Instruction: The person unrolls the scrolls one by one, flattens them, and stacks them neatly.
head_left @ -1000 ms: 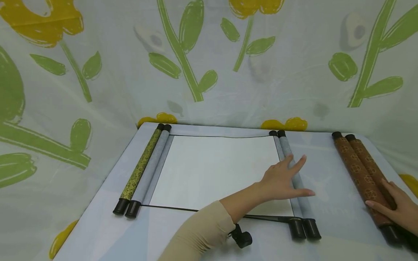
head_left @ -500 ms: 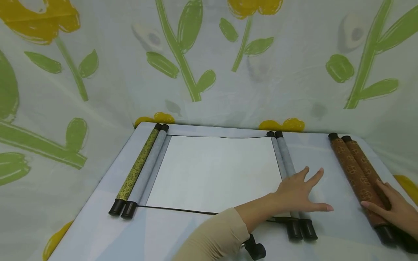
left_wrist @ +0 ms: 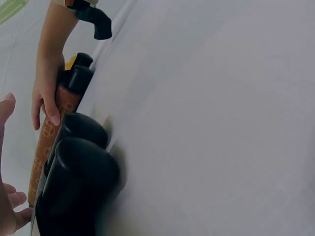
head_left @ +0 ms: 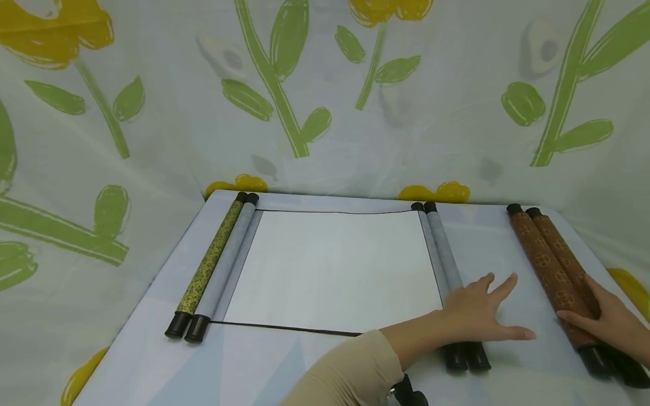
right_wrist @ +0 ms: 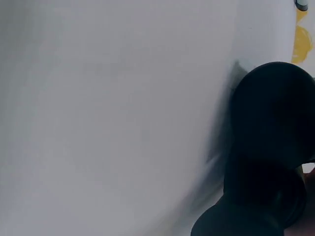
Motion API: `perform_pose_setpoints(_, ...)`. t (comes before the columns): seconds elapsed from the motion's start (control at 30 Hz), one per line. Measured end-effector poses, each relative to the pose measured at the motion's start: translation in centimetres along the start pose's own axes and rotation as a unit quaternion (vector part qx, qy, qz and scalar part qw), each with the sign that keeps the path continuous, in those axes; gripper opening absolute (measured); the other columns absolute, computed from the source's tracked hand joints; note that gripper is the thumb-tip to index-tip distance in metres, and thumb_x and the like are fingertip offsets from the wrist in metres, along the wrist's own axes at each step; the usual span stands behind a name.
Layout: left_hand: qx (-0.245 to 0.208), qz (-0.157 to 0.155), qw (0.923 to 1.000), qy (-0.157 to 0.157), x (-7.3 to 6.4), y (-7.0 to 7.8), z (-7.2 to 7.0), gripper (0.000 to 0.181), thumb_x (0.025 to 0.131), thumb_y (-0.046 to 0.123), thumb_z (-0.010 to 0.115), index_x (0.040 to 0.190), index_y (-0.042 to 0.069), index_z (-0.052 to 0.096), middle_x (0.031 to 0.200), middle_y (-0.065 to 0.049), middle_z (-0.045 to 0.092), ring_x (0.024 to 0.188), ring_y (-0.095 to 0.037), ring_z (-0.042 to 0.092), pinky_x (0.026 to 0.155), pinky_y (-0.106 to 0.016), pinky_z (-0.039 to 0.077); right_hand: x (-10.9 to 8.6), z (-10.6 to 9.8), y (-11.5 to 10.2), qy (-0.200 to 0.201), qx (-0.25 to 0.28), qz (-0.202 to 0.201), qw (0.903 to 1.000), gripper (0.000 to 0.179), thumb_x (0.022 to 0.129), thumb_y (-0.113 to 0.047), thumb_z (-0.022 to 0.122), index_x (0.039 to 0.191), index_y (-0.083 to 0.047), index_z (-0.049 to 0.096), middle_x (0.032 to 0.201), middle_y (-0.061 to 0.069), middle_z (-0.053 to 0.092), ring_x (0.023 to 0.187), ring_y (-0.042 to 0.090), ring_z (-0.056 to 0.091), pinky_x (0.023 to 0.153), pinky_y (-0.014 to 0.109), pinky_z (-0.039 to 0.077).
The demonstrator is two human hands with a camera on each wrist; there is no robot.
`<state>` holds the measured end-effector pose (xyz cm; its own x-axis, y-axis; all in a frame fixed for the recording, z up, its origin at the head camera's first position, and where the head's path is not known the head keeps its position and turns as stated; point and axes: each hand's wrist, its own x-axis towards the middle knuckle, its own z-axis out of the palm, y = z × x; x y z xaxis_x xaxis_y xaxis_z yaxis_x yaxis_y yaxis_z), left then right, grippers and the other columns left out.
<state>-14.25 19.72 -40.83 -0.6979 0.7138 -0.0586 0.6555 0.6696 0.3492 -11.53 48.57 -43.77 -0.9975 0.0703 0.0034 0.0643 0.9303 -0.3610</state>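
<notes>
In the head view, a scroll lies unrolled on the table, its white paper (head_left: 330, 270) between two pairs of black-capped rods. My left hand (head_left: 472, 316), fingers and thumb spread, hovers over its grey right rods (head_left: 444, 248) and holds nothing. At the far right my right hand (head_left: 611, 316) grips the near part of a brown patterned scroll (head_left: 545, 268), thumb on one side and fingers on the other. The left wrist view shows that right hand (left_wrist: 47, 83) over the brown roll (left_wrist: 47, 140), behind large black end caps (left_wrist: 83, 172). Dark rounded ends (right_wrist: 275, 113) fill the right wrist view's right side.
A yellow-green patterned rod (head_left: 210, 256) beside a grey one (head_left: 225, 259) bounds the paper on the left. A curtain (head_left: 167, 129) printed with leaves and flowers hangs behind the table (head_left: 259, 366). A black wrist mount (head_left: 408, 392) sits under my left sleeve.
My left hand has moved right and nearer to me, from the paper's right edge past the grey rods. My right hand keeps its place on the brown scroll. The head view has shifted slightly.
</notes>
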Motion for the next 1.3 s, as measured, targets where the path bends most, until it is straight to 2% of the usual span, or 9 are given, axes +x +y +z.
perform_pose_setpoints(0.13,-0.008,0.008,0.9999,-0.009,0.2,0.5,0.5,0.091,0.081,0.075,0.045,0.148,0.044,-0.008,0.152,0.009,0.024,0.130,-0.006,0.039,0.084,-0.022,0.047,-0.3,-0.2,-0.3,0.009,-0.005,-0.002,0.9999,0.109,0.085,-0.038,0.068,0.141,0.019,-0.006,0.130,0.053,0.016,0.103,0.064,0.031,0.079,0.073,0.031)
perform_pose_setpoints(0.23,-0.014,0.014,0.9995,-0.023,0.5,1.0,0.8,0.090,0.081,0.075,0.046,0.148,0.043,-0.006,0.152,0.010,0.025,0.130,-0.005,0.038,0.087,-0.023,0.046,-0.5,-0.3,-0.6,0.006,-0.004,0.007,1.0000,0.109,0.086,-0.040,0.066,0.140,0.020,-0.006,0.131,0.054,0.013,0.106,0.067,0.029,0.081,0.074,0.030)
perform_pose_setpoints(0.47,-0.004,0.007,0.9990,-0.045,1.6,3.0,1.6,0.088,0.081,0.074,0.047,0.150,0.042,0.002,0.147,0.011,0.032,0.126,-0.003,0.041,0.079,-0.023,0.047,-0.8,-0.6,-1.9,-0.007,0.006,0.019,0.9998,0.108,0.088,-0.045,0.061,0.140,0.020,-0.008,0.133,0.053,0.009,0.111,0.069,0.024,0.085,0.074,0.026)
perform_pose_setpoints(0.57,-0.035,-0.005,0.9974,-0.064,2.0,3.9,2.1,0.086,0.082,0.071,0.050,0.149,0.043,0.004,0.145,0.014,0.032,0.124,-0.001,0.042,0.076,-0.022,0.047,-1.0,-0.7,-2.2,-0.009,0.015,0.023,0.9996,0.108,0.089,-0.046,0.061,0.140,0.019,-0.008,0.133,0.053,0.009,0.112,0.069,0.023,0.086,0.074,0.025)
perform_pose_setpoints(0.67,-0.128,-0.013,0.9881,-0.084,2.4,4.6,2.5,0.085,0.085,0.062,0.056,0.150,0.041,0.007,0.144,0.016,0.033,0.125,0.000,0.041,0.081,-0.020,0.046,-1.2,-0.6,-2.2,-0.016,0.018,0.026,0.9994,0.108,0.088,-0.046,0.061,0.140,0.019,-0.008,0.132,0.054,0.009,0.110,0.069,0.025,0.085,0.074,0.027)
perform_pose_setpoints(0.8,-0.239,-0.019,0.9669,-0.088,2.5,5.0,3.2,0.084,0.085,0.050,0.063,0.151,0.035,0.012,0.144,0.013,0.036,0.126,-0.001,0.040,0.087,-0.018,0.043,-1.3,-0.5,-2.2,-0.025,0.020,0.026,0.9991,0.109,0.088,-0.045,0.062,0.140,0.020,-0.008,0.131,0.054,0.011,0.109,0.070,0.026,0.084,0.074,0.028)
perform_pose_setpoints(1.0,-0.296,-0.037,0.9521,-0.066,2.3,4.7,4.0,0.086,0.083,0.046,0.068,0.151,0.032,0.016,0.145,0.011,0.034,0.128,-0.003,0.039,0.090,-0.022,0.044,-1.4,-0.3,-2.6,-0.058,0.035,0.031,0.9972,0.108,0.089,-0.045,0.060,0.140,0.018,-0.013,0.130,0.055,0.010,0.110,0.069,0.025,0.084,0.074,0.028)
perform_pose_setpoints(1.13,-0.328,-0.029,0.9432,-0.046,2.2,4.7,4.2,0.085,0.084,0.041,0.069,0.151,0.029,0.020,0.145,0.009,0.036,0.127,-0.004,0.040,0.089,-0.022,0.044,-1.5,-0.2,-2.9,-0.064,0.038,0.035,0.9966,0.110,0.089,-0.045,0.060,0.140,0.016,-0.015,0.129,0.057,0.011,0.108,0.071,0.024,0.081,0.075,0.029)
perform_pose_setpoints(1.3,-0.336,-0.013,0.9415,-0.023,2.3,4.7,4.3,0.076,0.085,0.036,0.069,0.148,0.020,0.029,0.120,0.010,0.054,0.100,0.003,0.050,0.073,-0.013,0.042,-1.4,-0.2,-3.6,-0.061,0.041,0.027,0.9969,0.109,0.088,-0.046,0.059,0.141,0.015,-0.014,0.127,0.058,0.012,0.107,0.073,0.024,0.080,0.076,0.029)
